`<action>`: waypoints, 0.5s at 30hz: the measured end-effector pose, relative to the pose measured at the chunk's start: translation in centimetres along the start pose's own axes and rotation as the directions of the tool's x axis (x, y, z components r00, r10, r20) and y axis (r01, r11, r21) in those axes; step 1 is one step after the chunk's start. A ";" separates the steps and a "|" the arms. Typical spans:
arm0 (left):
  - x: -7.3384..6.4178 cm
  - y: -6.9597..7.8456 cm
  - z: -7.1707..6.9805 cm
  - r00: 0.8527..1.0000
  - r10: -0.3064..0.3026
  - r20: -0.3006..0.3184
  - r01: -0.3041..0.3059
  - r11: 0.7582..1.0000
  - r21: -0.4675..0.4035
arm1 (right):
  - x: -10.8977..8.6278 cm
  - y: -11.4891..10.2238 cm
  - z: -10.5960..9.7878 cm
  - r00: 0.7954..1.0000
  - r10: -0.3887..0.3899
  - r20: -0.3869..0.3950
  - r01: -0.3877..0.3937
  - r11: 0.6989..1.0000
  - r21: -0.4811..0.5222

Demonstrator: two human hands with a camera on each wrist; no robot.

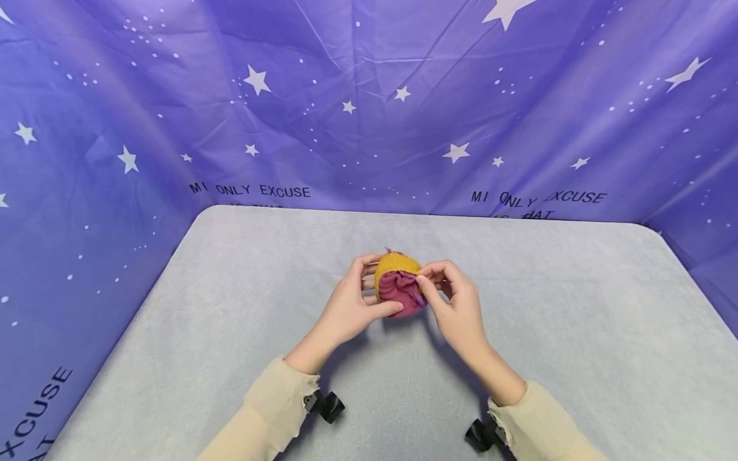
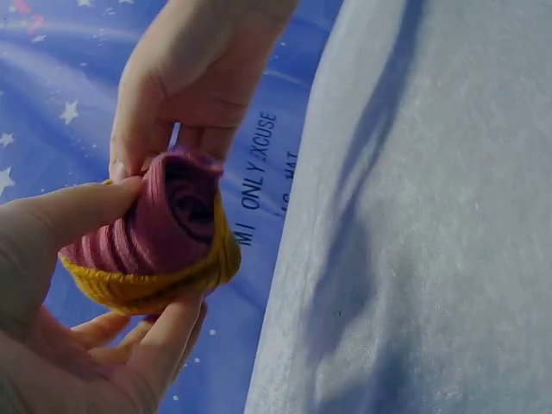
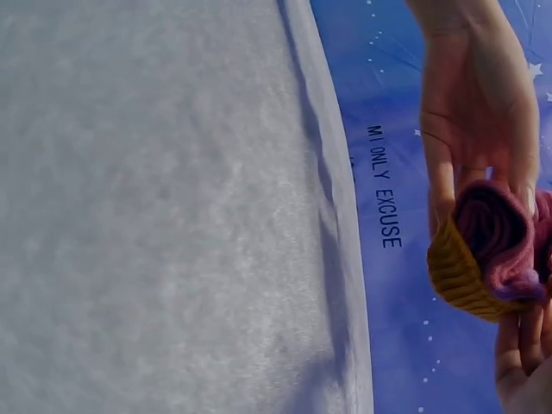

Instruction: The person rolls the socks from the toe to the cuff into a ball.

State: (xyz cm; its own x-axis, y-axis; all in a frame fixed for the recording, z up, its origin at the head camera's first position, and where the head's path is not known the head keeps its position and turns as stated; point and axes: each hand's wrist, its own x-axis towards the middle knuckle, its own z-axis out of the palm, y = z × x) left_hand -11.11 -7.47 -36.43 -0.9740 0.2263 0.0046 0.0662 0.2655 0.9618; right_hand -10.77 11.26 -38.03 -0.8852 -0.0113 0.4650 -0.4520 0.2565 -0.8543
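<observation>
A rolled-up sock [image 1: 399, 288], maroon-pink with a mustard ribbed cuff, is held above the table between both hands. My left hand [image 1: 352, 307] grips it from the left, thumb across the pink side and fingers behind the mustard cuff. On the other side, my right hand [image 1: 461, 310] pinches the cuff's edge between thumb and fingers. In the left wrist view, the pink knit of the sock [image 2: 142, 228] is coiled inside the turned mustard band. The right wrist view shows the coiled end of the sock [image 3: 492, 228], with part of it cut off by the frame edge.
A table with a pale grey cloth [image 1: 230, 269] lies under the hands. Behind it and at both sides hangs a purple-blue curtain [image 1: 357, 141] with white stars and lettering. Small black cameras [image 1: 331, 406] are strapped at the cream sleeves [image 1: 271, 410].
</observation>
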 end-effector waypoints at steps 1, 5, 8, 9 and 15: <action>0.0 -0.1 -0.1 1.000 -0.019 0.012 0.019 1.000 -0.019 | 0.1 0.0 -0.1 1.000 0.016 0.008 -0.016 1.000 0.024; 0.1 -0.5 -0.4 0.997 -0.075 0.015 0.076 0.994 -0.079 | 0.1 0.1 -0.5 0.993 0.100 0.067 -0.108 0.987 0.119; 0.3 -0.5 -0.6 0.996 -0.089 -0.012 0.087 0.990 -0.113 | -0.1 0.5 -1.0 0.980 0.150 0.133 -0.173 0.967 0.185; 0.4 -0.4 -0.6 0.995 -0.096 -0.019 0.093 0.988 -0.123 | -0.2 0.7 -1.2 0.974 0.160 0.159 -0.192 0.959 0.209; 0.6 -0.2 -0.8 0.994 -0.100 -0.042 0.094 0.988 -0.122 | -0.5 0.9 -1.7 0.949 0.201 0.244 -0.269 0.920 0.286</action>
State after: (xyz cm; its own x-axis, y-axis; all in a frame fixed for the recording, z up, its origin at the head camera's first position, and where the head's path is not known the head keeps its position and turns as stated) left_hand -11.84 -8.12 -36.38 -0.9840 0.1591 -0.0798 -0.0525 0.1693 0.9842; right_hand -10.53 13.15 -38.60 -0.9575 -0.1951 0.2126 -0.2095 -0.0370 -0.9771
